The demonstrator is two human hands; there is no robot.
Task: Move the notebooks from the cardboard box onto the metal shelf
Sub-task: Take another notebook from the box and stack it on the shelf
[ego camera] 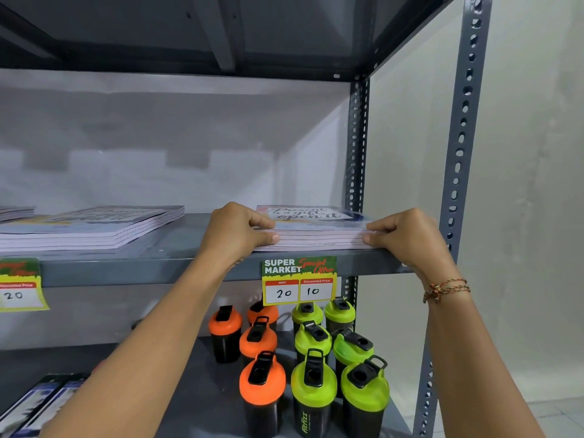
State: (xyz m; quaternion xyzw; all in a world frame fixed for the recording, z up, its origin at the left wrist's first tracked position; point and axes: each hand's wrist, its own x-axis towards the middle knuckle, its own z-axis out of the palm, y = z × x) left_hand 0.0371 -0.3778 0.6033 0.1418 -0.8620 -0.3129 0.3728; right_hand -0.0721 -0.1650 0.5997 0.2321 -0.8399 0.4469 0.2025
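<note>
A stack of notebooks [313, 230] is lying flat on the metal shelf [189, 263], directly above the price tag [299, 279] that is hanging from the shelf's front lip. Both hands are gripping it. The left hand [235, 230] is clamping the stack's left end, thumb on the top cover and fingers curled against the page edges. The right hand [407, 237] is doing the same at the right end, so each grip is closed on the notebooks and neither is nearer than the other. The stack's long axis is running left to right along the shelf's front edge, and the page edges are sitting just about flush with that edge above the tag. The stack is resting on the shelf, so the coming move is probably a small push backward or a squaring-up before both hands let go.

To the left of the tag, a second stack [94, 229] is already lying on the same shelf, turned at a slight angle, well apart from the held one. Below the tag, bottles with orange lids [257, 339] and green lids [316, 343] are standing on the lower level. The shelf is grey painted metal with perforated uprights [461, 147], and behind it a pale wall is showing. The cardboard box is not appearing in view.
</note>
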